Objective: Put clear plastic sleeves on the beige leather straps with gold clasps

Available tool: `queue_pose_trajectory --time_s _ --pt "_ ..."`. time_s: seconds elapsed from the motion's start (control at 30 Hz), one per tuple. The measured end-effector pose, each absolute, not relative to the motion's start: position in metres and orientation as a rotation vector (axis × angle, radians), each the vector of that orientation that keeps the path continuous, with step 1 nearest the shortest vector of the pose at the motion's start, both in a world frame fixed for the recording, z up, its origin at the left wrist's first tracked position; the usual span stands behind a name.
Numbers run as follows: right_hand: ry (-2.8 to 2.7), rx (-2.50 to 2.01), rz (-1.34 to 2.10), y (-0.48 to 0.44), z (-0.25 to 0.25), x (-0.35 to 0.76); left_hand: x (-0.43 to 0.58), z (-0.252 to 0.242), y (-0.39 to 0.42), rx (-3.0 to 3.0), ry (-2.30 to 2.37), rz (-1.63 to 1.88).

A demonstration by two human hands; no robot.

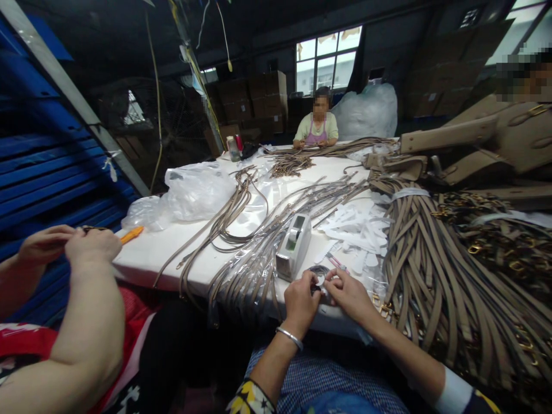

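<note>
My left hand [301,302] and my right hand [348,293] meet at the near edge of the white table [146,253]. Both are closed in a pinch around a small coiled strap piece in clear wrap [319,276]. A silver bangle sits on my left wrist. A grey tape dispenser [294,246] stands just behind my left hand. White paper cut-outs [356,227] lie behind my right hand. A thick bundle of tan straps with gold buckles [435,276] lies to the right of my right hand.
A co-worker's two hands [69,247] at the left hold something beside an orange-handled tool [131,233]. Another person [317,123] sits at the far end. Loose straps [228,213], clear plastic bags [194,192], tan bags [495,144] and blue racks [47,172] surround the table.
</note>
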State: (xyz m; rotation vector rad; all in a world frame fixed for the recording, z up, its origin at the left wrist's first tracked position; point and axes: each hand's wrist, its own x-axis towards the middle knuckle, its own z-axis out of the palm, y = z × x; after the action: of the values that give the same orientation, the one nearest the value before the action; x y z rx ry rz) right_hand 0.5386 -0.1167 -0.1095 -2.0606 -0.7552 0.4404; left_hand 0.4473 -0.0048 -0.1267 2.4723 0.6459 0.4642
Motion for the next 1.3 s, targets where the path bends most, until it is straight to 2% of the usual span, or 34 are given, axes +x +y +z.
queue_pose_trajectory --time_s 0.5,0.77,0.97,1.17,1.3 --pt "-1.303 -2.555 0.194 -0.107 -0.067 0.558 0.445 -0.138 -0.014 2.45 0.592 0.673" --pt "-1.689 -2.412 0.406 -0.084 -0.054 0.593 0.447 -0.143 -0.013 2.5 0.605 0.686" --pt "-1.646 -2.337 0.358 -0.074 -0.053 0.592 0.447 -0.145 -0.013 2.526 0.577 0.729" --pt "-1.361 -2.201 0.23 -0.071 -0.07 0.588 0.446 -0.15 -0.009 2.584 0.41 0.729" --pt "-1.22 -2.092 0.285 -0.079 -0.082 0.588 0.439 -0.144 -0.007 2.575 0.329 0.719"
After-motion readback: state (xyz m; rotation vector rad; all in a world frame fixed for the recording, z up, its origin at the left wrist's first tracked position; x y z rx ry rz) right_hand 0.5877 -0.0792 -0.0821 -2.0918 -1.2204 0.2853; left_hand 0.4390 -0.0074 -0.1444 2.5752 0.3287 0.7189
